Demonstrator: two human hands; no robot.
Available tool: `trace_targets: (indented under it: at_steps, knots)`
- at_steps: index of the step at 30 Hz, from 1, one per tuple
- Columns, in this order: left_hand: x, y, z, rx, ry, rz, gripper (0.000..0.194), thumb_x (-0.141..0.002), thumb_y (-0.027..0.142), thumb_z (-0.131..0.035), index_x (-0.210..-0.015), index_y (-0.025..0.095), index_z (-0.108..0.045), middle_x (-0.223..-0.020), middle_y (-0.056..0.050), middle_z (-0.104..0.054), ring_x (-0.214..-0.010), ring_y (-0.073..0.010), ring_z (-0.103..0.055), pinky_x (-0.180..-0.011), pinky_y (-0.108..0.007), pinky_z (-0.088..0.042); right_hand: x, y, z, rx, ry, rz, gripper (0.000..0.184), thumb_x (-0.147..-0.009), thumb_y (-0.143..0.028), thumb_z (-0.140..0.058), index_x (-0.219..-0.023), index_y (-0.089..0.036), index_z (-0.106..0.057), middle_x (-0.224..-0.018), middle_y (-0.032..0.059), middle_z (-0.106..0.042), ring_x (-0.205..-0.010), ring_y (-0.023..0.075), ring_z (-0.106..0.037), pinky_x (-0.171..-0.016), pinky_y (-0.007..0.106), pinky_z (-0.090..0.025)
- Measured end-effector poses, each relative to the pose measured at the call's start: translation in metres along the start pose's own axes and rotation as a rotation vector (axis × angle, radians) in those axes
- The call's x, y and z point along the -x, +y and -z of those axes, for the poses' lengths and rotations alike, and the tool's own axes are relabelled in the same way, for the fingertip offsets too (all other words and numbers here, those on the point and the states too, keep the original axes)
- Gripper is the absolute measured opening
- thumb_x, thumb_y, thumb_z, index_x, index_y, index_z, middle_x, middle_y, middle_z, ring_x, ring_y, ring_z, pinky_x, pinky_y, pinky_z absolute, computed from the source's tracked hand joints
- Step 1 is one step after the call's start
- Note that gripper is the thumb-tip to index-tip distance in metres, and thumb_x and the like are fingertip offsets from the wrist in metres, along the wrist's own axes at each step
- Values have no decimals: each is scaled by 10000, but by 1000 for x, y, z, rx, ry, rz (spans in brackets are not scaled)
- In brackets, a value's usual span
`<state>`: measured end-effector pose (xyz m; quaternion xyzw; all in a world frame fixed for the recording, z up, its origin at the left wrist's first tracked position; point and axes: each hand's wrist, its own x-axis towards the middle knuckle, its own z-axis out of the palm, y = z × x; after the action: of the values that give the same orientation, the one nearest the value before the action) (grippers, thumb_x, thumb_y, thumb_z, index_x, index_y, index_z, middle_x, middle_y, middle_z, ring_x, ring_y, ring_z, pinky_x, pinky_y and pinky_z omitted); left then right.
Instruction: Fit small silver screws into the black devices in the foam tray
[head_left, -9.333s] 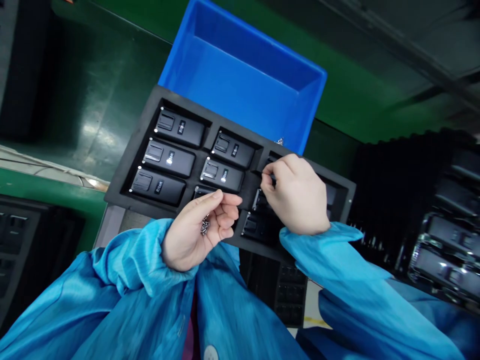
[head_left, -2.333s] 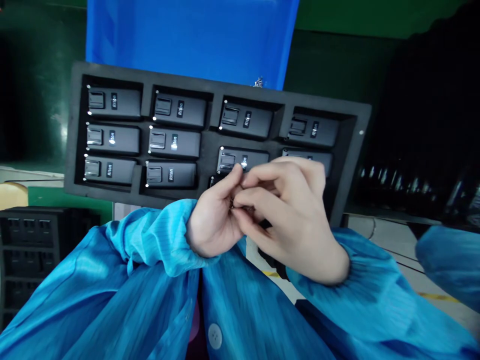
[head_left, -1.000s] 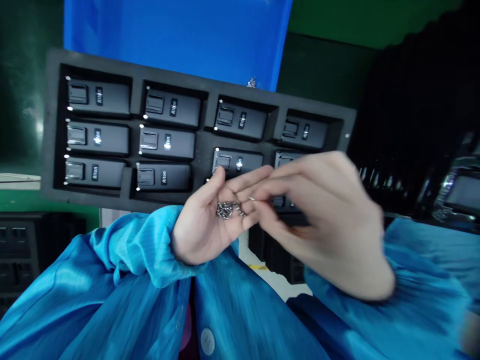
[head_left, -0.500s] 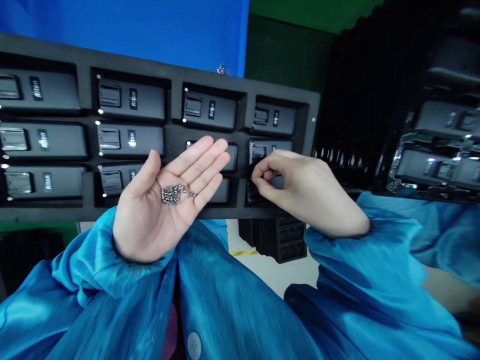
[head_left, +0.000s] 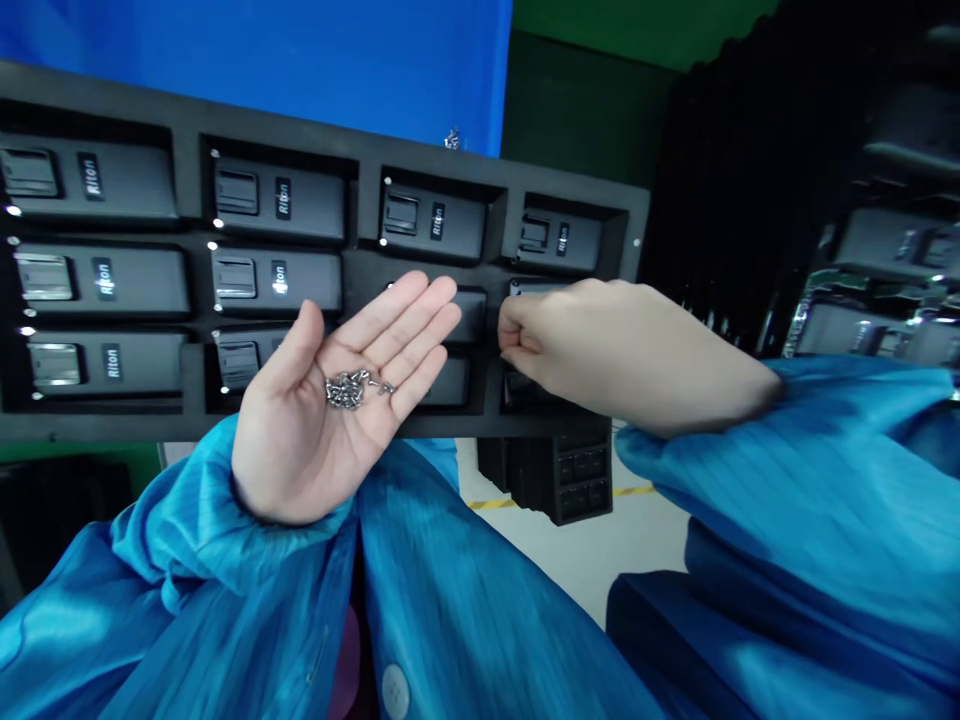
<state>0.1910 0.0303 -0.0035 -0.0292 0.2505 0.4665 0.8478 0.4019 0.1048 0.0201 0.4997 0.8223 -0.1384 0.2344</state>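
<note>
My left hand (head_left: pixel 296 465) lies palm up with the fingers stretched out, in front of the black foam tray (head_left: pixel 262 112). A small heap of tiny silver screws (head_left: pixel 345 389) rests on its palm. My right hand (head_left: pixel 607 340) is closed in a pinch over the tray's rightmost column, at the middle and lower black devices; whatever its fingertips hold is hidden. Black devices marked "Riton" (head_left: pixel 315 208) sit in the tray's compartments, and many show bright dots at their left corners. The left hand covers part of the devices in the lower middle.
Behind the tray stands a blue bin (head_left: pixel 262 50). More silver screws (head_left: pixel 451 139) lie by the tray's back edge. Dark stacked trays (head_left: pixel 720 170) and more devices (head_left: pixel 862 335) are at right. Below, a black tray stack (head_left: pixel 581 485) stands on the pale floor.
My right hand has gone from the left palm, with a thin silver piece in its pinch, to the rightmost column. There it has turned knuckles up. The left palm has opened flat.
</note>
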Motion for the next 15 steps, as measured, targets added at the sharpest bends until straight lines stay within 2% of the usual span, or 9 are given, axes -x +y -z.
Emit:
trace_targets:
  at_steps: [5, 10, 12, 15]
  knots:
    - [-2, -4, 1, 13, -40, 31, 713, -1080, 562, -131, -1681, 178, -117, -1535, -48, -567, -1485, -166, -464, -1213, -252, -407, -6, 3, 2, -48, -54, 1, 148, -846, -189, -597, -710, -248, -591, -615, 12, -596, -505, 180, -470, -537, 337, -275]
    - [-4, -8, 3, 33, -91, 87, 730, -1075, 565, -80, -1680, 157, -107, -1586, -58, -498, -1496, -181, -443, -1239, -285, -385, -3, 17, 1, -202, -79, -26, 164, -821, -184, -677, -706, -253, -584, -580, -29, -606, -503, 172, -504, -536, 332, -347]
    - [-4, -8, 4, 44, -110, 98, 733, -1077, 560, -83, -1677, 141, -122, -1598, -64, -477, -1495, -182, -443, -1240, -284, -385, 8, 20, 7, -315, -24, -7, 139, -845, -176, -654, -737, -249, -604, -593, -35, -627, -531, 172, -554, -551, 329, -401]
    - [-5, -10, 5, 57, -126, 99, 742, -1077, 560, -90, -1672, 120, -146, -1605, -74, -457, -1491, -185, -448, -1236, -289, -392, 32, 13, 16, -456, 196, 48, 74, -907, -231, -634, -834, -236, -645, -702, -17, -685, -603, 169, -624, -579, 321, -476]
